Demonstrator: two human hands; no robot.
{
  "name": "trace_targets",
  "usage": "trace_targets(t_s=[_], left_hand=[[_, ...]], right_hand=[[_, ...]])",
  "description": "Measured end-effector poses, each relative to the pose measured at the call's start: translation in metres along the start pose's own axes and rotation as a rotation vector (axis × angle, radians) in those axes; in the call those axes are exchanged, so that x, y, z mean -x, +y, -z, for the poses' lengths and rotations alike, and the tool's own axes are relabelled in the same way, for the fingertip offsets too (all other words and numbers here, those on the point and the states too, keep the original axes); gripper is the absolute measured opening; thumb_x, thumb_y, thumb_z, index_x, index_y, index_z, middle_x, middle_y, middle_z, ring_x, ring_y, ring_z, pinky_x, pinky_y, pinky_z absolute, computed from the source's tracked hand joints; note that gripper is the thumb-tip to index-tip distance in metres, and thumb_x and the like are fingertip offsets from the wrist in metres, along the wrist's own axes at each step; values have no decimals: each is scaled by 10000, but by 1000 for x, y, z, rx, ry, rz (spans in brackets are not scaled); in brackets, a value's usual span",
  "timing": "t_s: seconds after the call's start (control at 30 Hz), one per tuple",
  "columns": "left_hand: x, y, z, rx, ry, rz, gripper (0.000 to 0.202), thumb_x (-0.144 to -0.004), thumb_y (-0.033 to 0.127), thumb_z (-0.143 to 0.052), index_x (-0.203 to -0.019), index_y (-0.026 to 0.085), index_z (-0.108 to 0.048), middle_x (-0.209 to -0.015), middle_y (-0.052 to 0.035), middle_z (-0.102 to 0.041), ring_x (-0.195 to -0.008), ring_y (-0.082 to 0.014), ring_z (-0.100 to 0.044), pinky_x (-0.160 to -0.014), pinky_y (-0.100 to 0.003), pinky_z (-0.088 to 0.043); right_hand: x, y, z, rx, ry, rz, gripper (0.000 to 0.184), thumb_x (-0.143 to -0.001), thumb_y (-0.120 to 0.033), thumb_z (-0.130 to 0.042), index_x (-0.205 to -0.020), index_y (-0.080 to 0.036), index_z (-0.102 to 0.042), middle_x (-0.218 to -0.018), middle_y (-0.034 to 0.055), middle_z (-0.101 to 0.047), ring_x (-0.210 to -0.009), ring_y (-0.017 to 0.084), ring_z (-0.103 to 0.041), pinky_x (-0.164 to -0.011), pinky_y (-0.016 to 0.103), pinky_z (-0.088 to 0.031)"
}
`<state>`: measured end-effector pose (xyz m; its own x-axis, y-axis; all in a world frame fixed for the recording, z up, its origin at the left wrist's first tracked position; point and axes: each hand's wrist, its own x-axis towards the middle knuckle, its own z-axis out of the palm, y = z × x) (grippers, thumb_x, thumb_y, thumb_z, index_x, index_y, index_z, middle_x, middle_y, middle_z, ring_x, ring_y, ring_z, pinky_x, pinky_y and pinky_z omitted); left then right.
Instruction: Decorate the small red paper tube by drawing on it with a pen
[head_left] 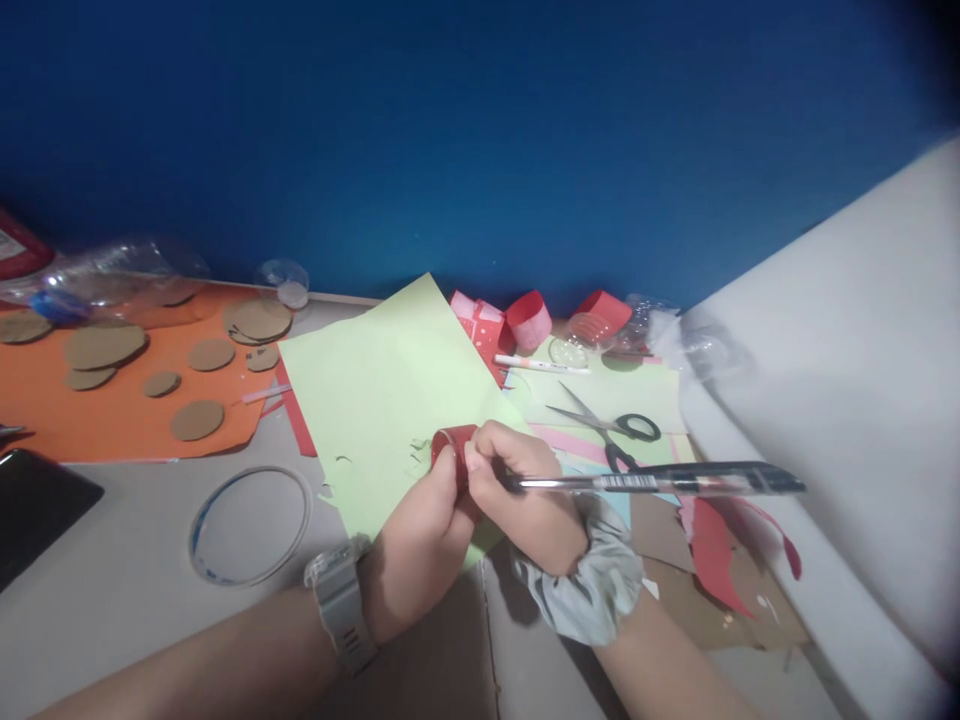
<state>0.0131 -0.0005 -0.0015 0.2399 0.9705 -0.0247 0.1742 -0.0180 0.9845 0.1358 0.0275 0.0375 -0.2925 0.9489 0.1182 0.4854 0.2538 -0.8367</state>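
My left hand (424,530), with a grey watch on its wrist, is closed on a small red ring (448,440), which looks like paper or card. My right hand (525,490), wearing a pale scrunchie, is closed with its fingertips at the ring's right side. A clear-barrelled pen (630,480) with a dark end sticks out to the right from that hand; its other end is hidden by the fingers. Beneath both hands lies a light green paper sheet (382,370) with small dark scraps or marks on it. Black-handled scissors (607,425) lie to the right.
Several cardboard discs (199,420) lie on orange paper (45,400) at left, near a clear plastic bottle (127,275). A clear ring (251,525) and a black phone-like object (41,510) are nearer. Red-pink paper rings (529,320) and a marker (540,364) sit by the blue wall.
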Motion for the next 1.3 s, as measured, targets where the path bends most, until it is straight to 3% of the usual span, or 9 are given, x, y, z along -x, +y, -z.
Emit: trace_targets(t_s=[0.2, 0.4, 0.47, 0.6, 0.67, 0.73, 1.0, 1.17, 1.3], left_hand=[[-2, 7, 2, 23, -32, -1, 259, -975, 204, -393, -1209, 186, -501, -1249, -90, -590, -1194, -197, -541, -1077, -349, -394], [-2, 10, 4, 37, -7, 29, 252, -971, 240, -405, -1185, 159, -511, -1232, -117, -612, -1215, -233, -539, -1081, -379, -383], [-3, 10, 5, 67, -13, 41, 228, -958, 232, -432, -1153, 166, -530, -1182, -102, -640, -1132, -226, -588, -1027, -362, -429], [-3, 11, 6, 200, -80, 95, 188, -949, 273, -474, -1061, 166, -579, -975, -63, -696, -860, -189, -658, -815, -303, -531], [-2, 10, 7, 232, -73, 113, 231, -951, 341, -491, -1052, 165, -600, -905, -49, -696, -854, -195, -660, -751, -280, -542], [-1, 9, 7, 232, -55, 114, 259, -950, 369, -498, -1054, 164, -618, -907, -47, -701, -881, -199, -662, -765, -277, -539], [-2, 11, 8, 176, -40, 55, 225, -951, 336, -489, -996, 169, -634, -934, -43, -726, -848, -177, -670, -798, -261, -518], [0, 14, 9, 102, -74, 8, 250, -959, 280, -449, -1127, 177, -602, -1110, -70, -709, -925, -173, -664, -874, -267, -490], [1, 14, 9, 18, -71, 26, 244, -942, 237, -434, -1113, 164, -592, -1102, -94, -702, -955, -200, -658, -882, -299, -487]], right_hand=[[1, 2, -2, -36, 121, -35, 237, -877, -215, -463, -656, -218, -376, -585, -60, -388, -527, 101, -377, -515, 240, -320], [2, 2, 2, -23, -21, 28, 273, -862, -201, -512, -623, -210, -381, -589, -53, -403, -538, 102, -380, -515, 247, -312], [5, 4, 1, -120, 68, 33, 264, -890, -215, -484, -640, -213, -399, -595, -47, -416, -535, 108, -397, -518, 255, -328], [9, 7, -5, -289, 434, 104, 270, -949, -261, -451, -685, -223, -410, -589, -44, -436, -478, 104, -379, -476, 258, -319], [9, 7, -7, -338, 577, 136, 290, -961, -263, -453, -681, -225, -390, -573, -50, -429, -448, 97, -346, -449, 254, -292], [8, 6, -8, -386, 629, 172, 295, -968, -254, -454, -682, -224, -385, -568, -56, -426, -430, 90, -321, -437, 250, -277], [13, 7, -10, -342, 498, 231, 245, -957, -234, -475, -716, -219, -433, -613, -42, -466, -492, 100, -396, -487, 250, -320], [12, 4, -5, -309, 328, 42, 255, -952, -266, -486, -712, -219, -414, -636, -44, -442, -538, 106, -413, -521, 254, -339], [10, 2, -2, -261, 245, -9, 237, -933, -253, -496, -712, -217, -417, -635, -49, -425, -556, 108, -409, -535, 253, -340]])
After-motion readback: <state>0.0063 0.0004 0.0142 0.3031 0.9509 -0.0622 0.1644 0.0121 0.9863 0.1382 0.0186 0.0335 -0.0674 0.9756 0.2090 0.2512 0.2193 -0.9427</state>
